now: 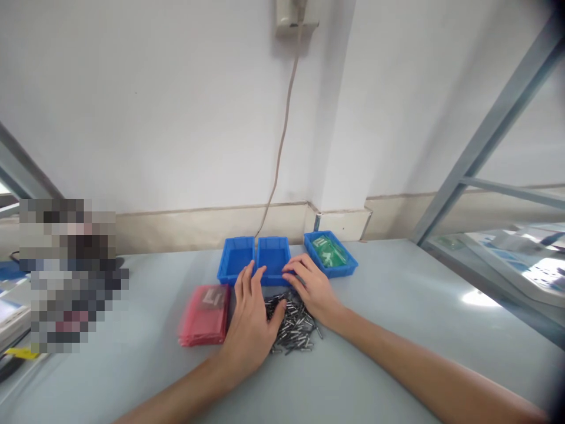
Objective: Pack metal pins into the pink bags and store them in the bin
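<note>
A loose pile of small dark and silver metal pins point(293, 330) lies on the table between my hands. My left hand point(251, 324) rests at the pile's left side, fingers spread and thumb over the pins; nothing shows in its grasp. At the pile's upper right, my right hand point(315, 288) has its fingers bent and slightly apart, their tips by the front right corner of a blue bin point(273, 254). No held object can be made out there. Another blue bin point(237, 259) stands beside it, beyond my left fingertips.
Left of my left hand lies a stack of red plastic bags point(203, 318). A blue tray point(351, 268) with green bags point(329, 250) stands back right. A cable point(285, 123) hangs down the wall. Metal frame posts point(485, 123) flank the table. The far left is pixelated.
</note>
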Demonstrator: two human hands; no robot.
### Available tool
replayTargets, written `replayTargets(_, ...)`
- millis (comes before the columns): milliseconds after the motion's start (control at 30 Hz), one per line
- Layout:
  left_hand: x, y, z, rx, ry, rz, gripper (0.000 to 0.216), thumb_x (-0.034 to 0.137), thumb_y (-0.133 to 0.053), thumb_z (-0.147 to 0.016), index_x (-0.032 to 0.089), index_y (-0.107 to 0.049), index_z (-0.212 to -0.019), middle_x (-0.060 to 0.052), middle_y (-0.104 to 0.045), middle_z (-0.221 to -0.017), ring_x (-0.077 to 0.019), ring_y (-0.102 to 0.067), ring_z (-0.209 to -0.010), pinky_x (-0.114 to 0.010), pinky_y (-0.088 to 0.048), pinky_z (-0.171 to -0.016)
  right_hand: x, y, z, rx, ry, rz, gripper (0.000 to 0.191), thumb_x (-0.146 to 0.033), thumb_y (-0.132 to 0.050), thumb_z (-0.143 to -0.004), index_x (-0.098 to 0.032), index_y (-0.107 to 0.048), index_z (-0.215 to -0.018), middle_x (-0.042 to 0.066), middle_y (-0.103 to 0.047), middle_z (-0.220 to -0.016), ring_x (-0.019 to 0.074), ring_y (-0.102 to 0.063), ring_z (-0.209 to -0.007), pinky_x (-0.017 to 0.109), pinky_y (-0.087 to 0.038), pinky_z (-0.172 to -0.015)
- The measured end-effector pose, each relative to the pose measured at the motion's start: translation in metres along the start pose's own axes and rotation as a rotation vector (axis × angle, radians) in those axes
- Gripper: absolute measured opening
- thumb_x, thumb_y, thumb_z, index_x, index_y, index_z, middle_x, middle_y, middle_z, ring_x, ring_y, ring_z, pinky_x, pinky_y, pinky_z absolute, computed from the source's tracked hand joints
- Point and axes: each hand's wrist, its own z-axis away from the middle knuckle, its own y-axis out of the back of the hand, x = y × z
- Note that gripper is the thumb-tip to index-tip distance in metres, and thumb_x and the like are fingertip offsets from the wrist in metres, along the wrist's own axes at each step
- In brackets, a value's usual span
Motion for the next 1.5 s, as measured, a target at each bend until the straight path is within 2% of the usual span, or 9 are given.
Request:
replayTargets(167,-0.001,0.001,-0.004,-0.001,-0.010,-0.007,0.060,0.036,-0.059,-0.105,0.024,-0.032,-0.158,-0.016,-0.036,-0.165,-0.0367,-0.032,-0.154,-0.064,-0.040,-0.121,0.004,-0.001,0.001,0.026,-0.032,-0.009,0.027,-0.026,-0.052,-0.111,-0.030,-0.062,-0.136,0.008,-0.064,-0.127,0.0258,-0.064,-0.121,0.043,-0.053,-0.107)
replayTargets(367,-0.001,0.001,-0.010,0.001,-0.028,-0.044,0.045,0.032,-0.060,-0.105,0.023,-0.047,-0.146,-0.015,-0.040,-0.160,-0.0376,-0.038,-0.147,-0.064,-0.042,-0.119,0.002,0.000,0.001,0.020,-0.009,0.006,0.020,-0.024,-0.052,-0.110,-0.029,-0.069,-0.118,0.007,-0.068,-0.117,0.0271,-0.064,-0.115,0.046,-0.054,-0.103)
replayTargets(467,-0.001,0.002,-0.012,0.005,-0.037,-0.042,0.043,0.030,-0.060,-0.104,0.022,-0.048,-0.145,-0.016,-0.043,-0.157,-0.0377,-0.041,-0.145,-0.064,-0.044,-0.117,0.001,0.001,0.001,0.021,-0.031,0.004,0.019,-0.022,-0.054,-0.108,-0.028,-0.068,-0.120,0.007,-0.067,-0.115,0.0265,-0.064,-0.111,0.044,-0.054,-0.100)
replayTargets(700,0.000,0.010,-0.014,-0.008,-0.054,-0.032,0.047,0.030,-0.061,-0.104,0.023,-0.045,-0.148,-0.015,-0.049,-0.152,-0.0357,-0.049,-0.140,-0.059,-0.050,-0.112,0.002,0.001,0.002,0.023,-0.084,-0.040,0.021,-0.022,-0.057,-0.105,-0.028,-0.067,-0.123,0.004,-0.065,-0.103,0.0227,-0.064,-0.093,0.034,-0.055,-0.080)
replayTargets(933,-0.004,0.008,-0.013,-0.011,-0.099,-0.079,0.044,0.032,-0.057,-0.107,0.019,-0.045,-0.147,-0.017,-0.050,-0.153,-0.0363,-0.048,-0.142,-0.060,-0.048,-0.116,-0.001,0.004,0.002,0.023,-0.057,-0.007,0.018,-0.022,-0.059,-0.105,-0.027,-0.067,-0.120,0.005,-0.065,-0.103,0.0238,-0.064,-0.098,0.037,-0.055,-0.090)
replayTargets(1067,-0.009,0.002,-0.010,-0.015,-0.121,-0.110,0.044,0.034,-0.057,-0.106,0.019,-0.046,-0.147,-0.018,-0.048,-0.159,-0.0384,-0.046,-0.145,-0.062,-0.047,-0.117,-0.003,0.004,0.001,0.008,-0.084,0.002,0.020,-0.024,-0.059,-0.105,-0.028,-0.066,-0.124,0.007,-0.065,-0.116,0.0262,-0.064,-0.107,0.041,-0.056,-0.094)
replayTargets(1267,-0.009,-0.006,-0.004,-0.005,-0.153,-0.124,0.067,0.035,-0.055,-0.107,0.018,-0.023,-0.164,-0.020,-0.027,-0.173,-0.0395,-0.028,-0.160,-0.062,-0.041,-0.123,-0.002,0.003,-0.001,0.038,-0.119,-0.026,0.030,-0.030,-0.058,-0.106,-0.029,-0.059,-0.136,0.010,-0.062,-0.130,0.0274,-0.064,-0.111,0.046,-0.058,-0.098)
replayTargets(1400,-0.006,-0.004,-0.004,-0.017,-0.130,-0.092,0.066,0.031,-0.052,-0.108,0.021,-0.021,-0.165,-0.018,-0.034,-0.169,-0.0373,-0.028,-0.161,-0.062,-0.040,-0.125,0.000,0.003,-0.001,0.030,-0.095,-0.021,0.029,-0.027,-0.054,-0.107,-0.030,-0.060,-0.135,0.010,-0.060,-0.133,0.0279,-0.060,-0.125,0.048,-0.053,-0.109)
replayTargets(1500,-0.007,-0.005,-0.004,-0.034,-0.139,-0.114,0.063,0.031,-0.051,-0.109,0.020,-0.023,-0.164,-0.018,-0.033,-0.169,-0.0374,-0.025,-0.162,-0.062,-0.040,-0.125,0.002,0.001,-0.001,0.035,-0.099,-0.036,0.030,-0.025,-0.054,-0.107,-0.030,-0.060,-0.136,0.010,-0.056,-0.138,0.0276,-0.058,-0.130,0.047,-0.056,-0.107)
